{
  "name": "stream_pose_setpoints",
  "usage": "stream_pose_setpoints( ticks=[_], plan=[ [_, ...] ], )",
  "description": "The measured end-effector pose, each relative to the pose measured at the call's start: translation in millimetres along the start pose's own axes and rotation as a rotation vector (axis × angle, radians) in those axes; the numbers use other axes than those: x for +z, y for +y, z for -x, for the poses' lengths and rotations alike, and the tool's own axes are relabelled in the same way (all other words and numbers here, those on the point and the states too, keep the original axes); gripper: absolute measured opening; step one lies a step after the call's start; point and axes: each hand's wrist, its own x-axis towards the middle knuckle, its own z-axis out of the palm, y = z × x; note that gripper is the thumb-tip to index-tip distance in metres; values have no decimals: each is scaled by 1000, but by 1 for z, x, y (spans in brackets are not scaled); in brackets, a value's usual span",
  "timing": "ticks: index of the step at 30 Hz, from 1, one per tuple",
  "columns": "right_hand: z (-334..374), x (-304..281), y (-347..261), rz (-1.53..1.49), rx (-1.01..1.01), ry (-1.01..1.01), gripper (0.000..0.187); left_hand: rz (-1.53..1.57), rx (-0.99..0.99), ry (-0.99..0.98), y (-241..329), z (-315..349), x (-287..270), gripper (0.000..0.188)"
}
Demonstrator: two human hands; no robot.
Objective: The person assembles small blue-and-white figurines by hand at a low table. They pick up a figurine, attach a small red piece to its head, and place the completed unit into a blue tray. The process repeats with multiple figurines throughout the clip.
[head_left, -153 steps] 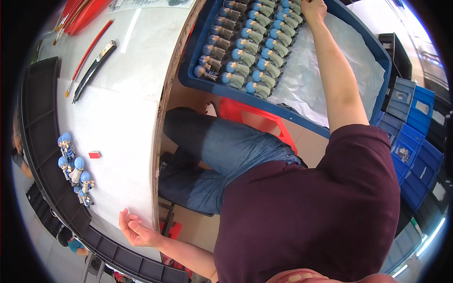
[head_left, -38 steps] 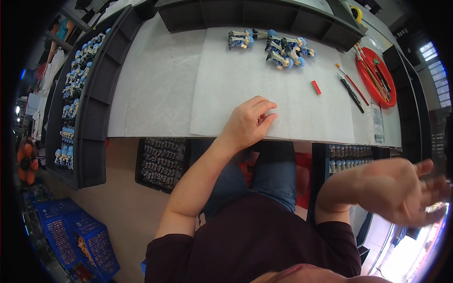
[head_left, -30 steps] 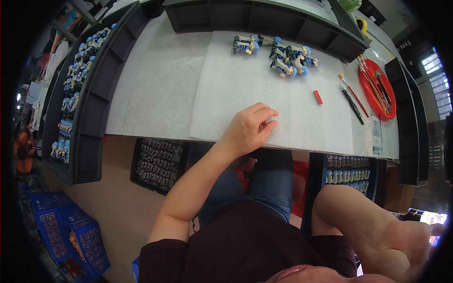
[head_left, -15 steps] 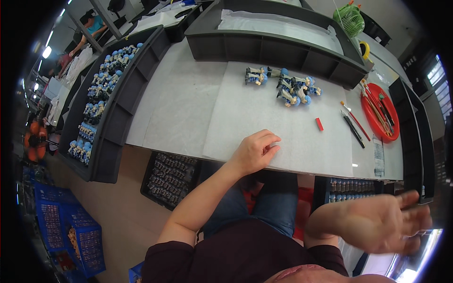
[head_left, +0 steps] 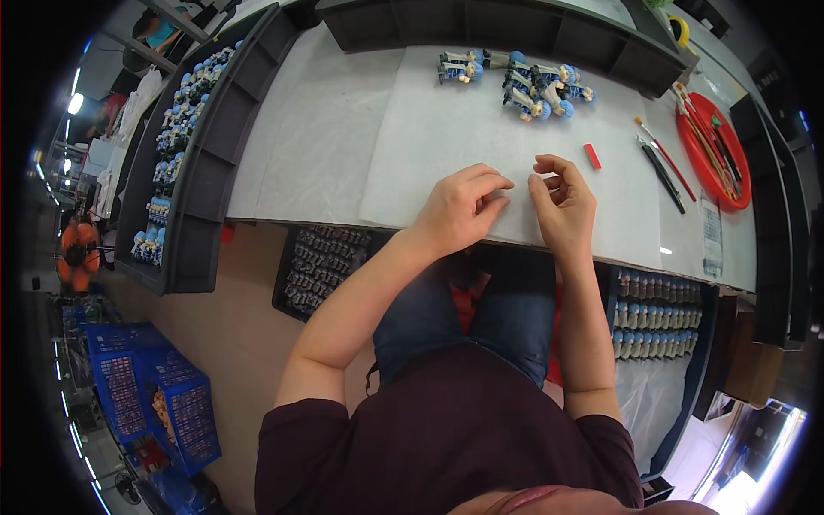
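Note:
My left hand (head_left: 464, 209) is over the near edge of the white-covered table (head_left: 403, 167), its fingers loosely bent and the thumb apart from the index finger, with nothing seen between them. Facing it, my right hand (head_left: 568, 209) has curled fingers with a gap to the thumb, and no object shows in it. The two hands do not touch. Beyond them lies a group of small blue-haired figurines (head_left: 541, 90), with a few more figurines (head_left: 460, 67) just to the left. A small red block (head_left: 592, 156) rests near my right hand.
A dark tray of figurines (head_left: 196, 163) stands at the left, and another dark tray (head_left: 481, 30) at the back. At the right are a paintbrush (head_left: 669, 163), a black pen-like tool (head_left: 661, 176) and a red dish (head_left: 742, 193) of brushes. More figurines fill a tray (head_left: 712, 318) below the table.
My right hand has come from the lower right up to the table, beside my left hand. My left hand keeps about the same pose. The view has tilted downward.

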Motion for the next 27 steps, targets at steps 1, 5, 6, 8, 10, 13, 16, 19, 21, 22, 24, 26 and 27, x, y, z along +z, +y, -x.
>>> stream_pose_setpoints(
  ticks=[1, 5, 6, 8, 10, 13, 16, 19, 21, 22, 24, 26, 27],
  plan=[
    [0, 0, 1, -6, -7, 1, 23, 10, 9, -57, 2, -2, -5, 20],
    [0, -3, -2, 6, -6, -7, 22, -169, 180, -51, 6, -37, -27, 26],
    [-1, -4, -2, 15, -17, 4, 22, -237, 201, -43, 0, -55, -33, 31],
    [-1, -4, -1, 28, -28, 13, 22, -404, 210, -33, -14, -88, -46, 41],
    [-2, -3, 2, 13, -52, 13, 22, -577, 188, -31, -48, -116, -51, 52],
    [-2, -2, -2, 18, -62, 7, 21, -846, 166, -49, -84, -143, -56, 62],
    [-2, -1, 0, 6, -62, 20, 20, -744, -20, -165, -100, -153, -55, 62],
    [-3, -4, 1, 1, -55, 30, 18, -650, -56, -78, -100, -155, -49, 51],
    [0, -6, 3, 8, -49, 35, 17, -706, -79, -50, -79, -150, -40, 39],
    [2, -6, 4, 10, -53, 32, 17, -712, -113, -56, -71, -141, -36, 38],
    [-3, -3, 2, -3, -73, 24, 16, -731, -180, -50, -57, -130, -34, 35],
    [-1, -4, 1, -12, -69, 26, 16, -774, -23, 33, -62, -122, -23, 32],
    [0, -4, 0, -18, -61, 32, 15, -788, 49, 71, -63, -119, -21, 31]
  ],
)
